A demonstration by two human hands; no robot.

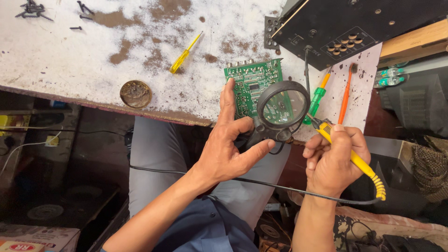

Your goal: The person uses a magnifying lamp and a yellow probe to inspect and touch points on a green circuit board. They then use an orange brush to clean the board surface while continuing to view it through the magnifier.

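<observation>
A green circuit board (246, 83) lies at the near edge of the white, worn workbench (70, 56). My left hand (228, 147) grips the black handle of a round magnifying glass (282, 108) held over the board, index finger stretched along the board's left edge. My right hand (332, 161) holds a yellow soldering iron (355, 161) like a pen, its tip pointing at the board just under the lens. The iron's black cord (280, 186) runs across my lap.
A yellow screwdriver (185, 53), a round tin (135, 93) and loose black screws (32, 9) lie on the bench. A green-handled screwdriver (317, 98) and an orange tool (345, 95) lie right of the board. A black amplifier chassis (354, 28) sits at the back right.
</observation>
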